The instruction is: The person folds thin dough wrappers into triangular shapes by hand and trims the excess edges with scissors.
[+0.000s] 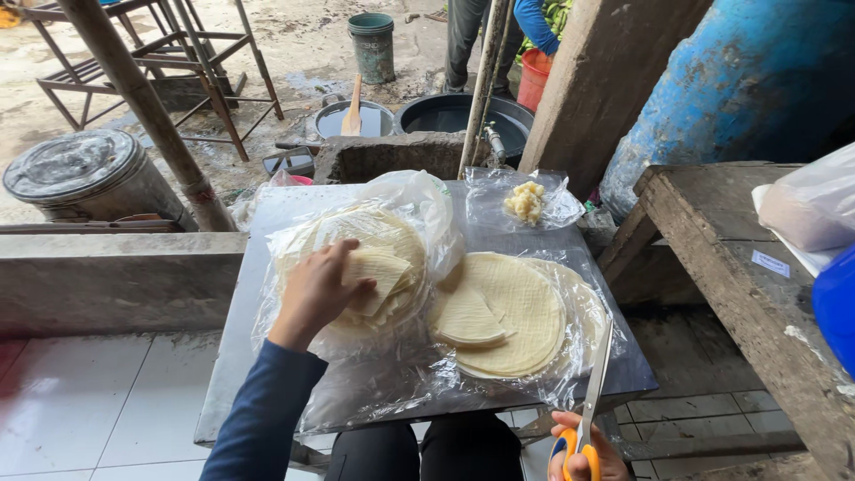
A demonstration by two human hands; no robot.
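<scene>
Left hand (316, 289) lies spread, palm down, on a pile of cut wrappers (378, 272), pale cream wedges fanned over round sheets in clear plastic on the metal table (267, 356). Right hand (583, 450) is closed around orange-handled scissors (590, 405), blades up, beside a second stack (503, 312) of thin, finely ribbed rounds.

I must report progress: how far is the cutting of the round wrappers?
Done: some cut wedges lie on both stacks. In hand: the left hand presses wedges on the left stack; the right hand holds scissors. Left: the right stack is mostly whole rounds.
</scene>
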